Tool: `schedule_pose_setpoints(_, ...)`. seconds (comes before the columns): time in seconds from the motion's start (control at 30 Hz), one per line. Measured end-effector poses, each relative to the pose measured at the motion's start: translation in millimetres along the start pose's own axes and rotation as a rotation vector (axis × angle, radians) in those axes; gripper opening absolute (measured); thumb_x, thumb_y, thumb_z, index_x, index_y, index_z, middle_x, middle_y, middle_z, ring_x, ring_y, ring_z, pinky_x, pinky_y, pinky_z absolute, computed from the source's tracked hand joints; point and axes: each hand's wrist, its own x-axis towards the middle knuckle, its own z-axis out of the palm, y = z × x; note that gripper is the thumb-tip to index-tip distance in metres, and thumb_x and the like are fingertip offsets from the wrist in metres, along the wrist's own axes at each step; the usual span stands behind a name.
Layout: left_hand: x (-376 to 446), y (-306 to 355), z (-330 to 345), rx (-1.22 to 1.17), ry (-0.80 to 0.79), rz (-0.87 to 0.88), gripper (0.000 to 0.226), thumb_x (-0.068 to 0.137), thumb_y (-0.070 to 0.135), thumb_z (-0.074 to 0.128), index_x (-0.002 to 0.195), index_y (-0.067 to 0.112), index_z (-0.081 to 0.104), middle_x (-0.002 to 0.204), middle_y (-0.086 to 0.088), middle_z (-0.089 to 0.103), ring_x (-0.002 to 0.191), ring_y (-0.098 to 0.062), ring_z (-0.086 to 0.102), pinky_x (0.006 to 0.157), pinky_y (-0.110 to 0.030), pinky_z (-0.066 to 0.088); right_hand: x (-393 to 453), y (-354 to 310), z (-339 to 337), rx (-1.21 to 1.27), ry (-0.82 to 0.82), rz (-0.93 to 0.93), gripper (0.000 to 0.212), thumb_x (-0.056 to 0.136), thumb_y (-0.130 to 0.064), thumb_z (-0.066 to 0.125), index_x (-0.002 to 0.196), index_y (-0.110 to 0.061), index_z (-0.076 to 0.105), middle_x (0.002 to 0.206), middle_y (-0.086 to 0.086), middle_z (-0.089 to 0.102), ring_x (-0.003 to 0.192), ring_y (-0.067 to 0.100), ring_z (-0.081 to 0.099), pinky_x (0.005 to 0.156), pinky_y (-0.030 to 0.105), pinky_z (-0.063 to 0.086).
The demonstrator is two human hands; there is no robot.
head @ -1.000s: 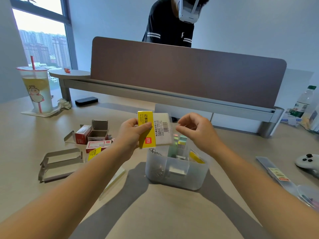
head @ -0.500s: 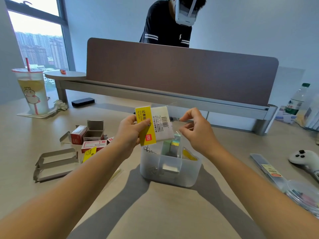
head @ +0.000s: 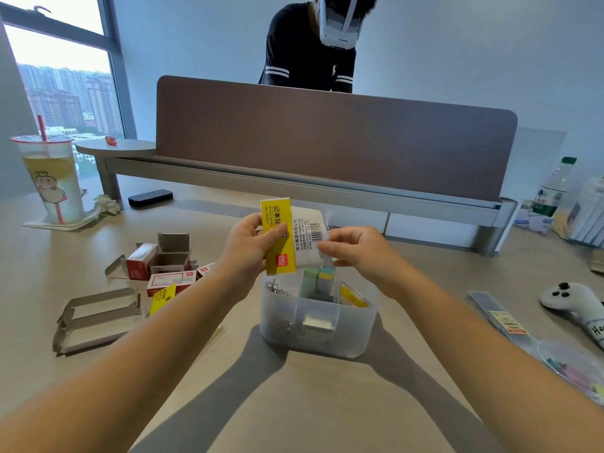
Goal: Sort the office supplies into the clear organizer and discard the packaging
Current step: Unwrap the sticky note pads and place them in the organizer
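Both hands are up over the desk [head: 327, 403], working on one pack. The left hand [head: 248, 248] grips the sticky-note packet [head: 291, 235] by its yellow label side, thumb laid across the front and fingers curled behind. The right hand [head: 354, 251] pinches the packet's right edge near the barcode, where the clear wrapper sticks out, thumb and forefinger closed on it and the other fingers curled loosely.

The packet is held upright, just above the far rim of the clear organizer [head: 318, 325], which stands on the desk between the two forearms. Inside it, paper clips [head: 277, 287] lie in the left compartment, a block of pastel sticky notes [head: 318, 279] stands in the middle, and something yellow [head: 353, 297] leans in the right one; a small front pocket holds a grey piece I cannot make out.

To the left of the left forearm lie opened red-and-white staple boxes [head: 163, 266] and flattened grey cardboard [head: 98, 318], close together, with bare desk between them and the near edge. To the right sit a long flat packet [head: 500, 317], a white controller [head: 575, 304] and a clear bag of coloured bits [head: 575, 371], well apart from the organizer. A brown divider panel [head: 327, 142] closes off the far side of the desk; a drink cup [head: 54, 181] stands far left.
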Motion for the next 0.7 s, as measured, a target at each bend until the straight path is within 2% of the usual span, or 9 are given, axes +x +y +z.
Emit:
schedule_pose_setpoints(0.1, 1, 0, -2, 0.028, 0.017, 0.016, 0.013, 0.090, 0.015, 0.045, 0.103, 0.013, 0.047, 0.104, -0.005, 0.058, 0.089, -0.019, 0.059, 0.056, -0.019, 0.055, 2, -2, 0, -0.006, -0.001, 0.018, 0.014, 0.085, -0.018, 0.055, 0.072, -0.017, 0.060, 0.084, -0.013, 0.056, 0.074, 0.009, 0.055, 0.067, 0.018, 0.049)
schedule_pose_setpoints(0.27, 2, 0, -7, 0.053, 0.040, 0.036, 0.010, 0.089, 0.014, 0.046, 0.100, 0.014, 0.048, 0.103, -0.003, 0.058, 0.088, -0.019, 0.060, 0.063, -0.023, 0.054, 6, -2, -3, -0.012, -0.038, 0.029, 0.017, 0.084, -0.016, 0.056, 0.090, -0.004, 0.066, 0.094, -0.005, 0.059, 0.081, 0.008, 0.055, 0.074, 0.022, 0.049)
schedule_pose_setpoints(0.37, 3, 0, -16, 0.024, 0.065, 0.028, 0.008, 0.090, 0.014, 0.046, 0.087, 0.020, 0.050, 0.100, -0.004, 0.058, 0.081, -0.016, 0.060, 0.070, -0.031, 0.053, 7, -2, -6, -0.020, -0.013, 0.032, 0.013, 0.084, -0.017, 0.056, 0.080, -0.010, 0.066, 0.094, -0.002, 0.061, 0.080, 0.008, 0.056, 0.079, 0.023, 0.047)
schedule_pose_setpoints(0.5, 6, -3, -29, 0.026, 0.126, 0.013, 0.007, 0.090, 0.015, 0.046, 0.088, 0.019, 0.050, 0.102, -0.005, 0.058, 0.088, -0.021, 0.059, 0.073, -0.035, 0.051, 8, -1, -12, -0.087, 0.011, 0.026, 0.019, 0.088, -0.015, 0.051, 0.070, -0.015, 0.056, 0.091, 0.002, 0.061, 0.077, 0.012, 0.061, 0.067, 0.019, 0.054)
schedule_pose_setpoints(0.57, 7, -5, -33, 0.005, 0.152, 0.011, 0.005, 0.090, 0.014, 0.046, 0.091, 0.016, 0.051, 0.101, -0.006, 0.059, 0.091, -0.022, 0.059, 0.070, -0.034, 0.053, 9, -4, -16, -0.150, 0.021, 0.019, 0.020, 0.089, -0.014, 0.049, 0.069, -0.013, 0.053, 0.091, 0.003, 0.060, 0.071, 0.013, 0.062, 0.063, 0.017, 0.054)
schedule_pose_setpoints(0.7, 5, -8, -42, -0.077, 0.182, -0.001, 0.012, 0.091, 0.013, 0.046, 0.081, 0.019, 0.051, 0.087, 0.000, 0.061, 0.077, -0.013, 0.060, 0.051, -0.021, 0.055, 8, -13, -31, -0.240, 0.030, 0.006, 0.021, 0.091, -0.014, 0.046, 0.071, -0.014, 0.052, 0.085, 0.004, 0.061, 0.065, 0.013, 0.062, 0.057, 0.016, 0.054)
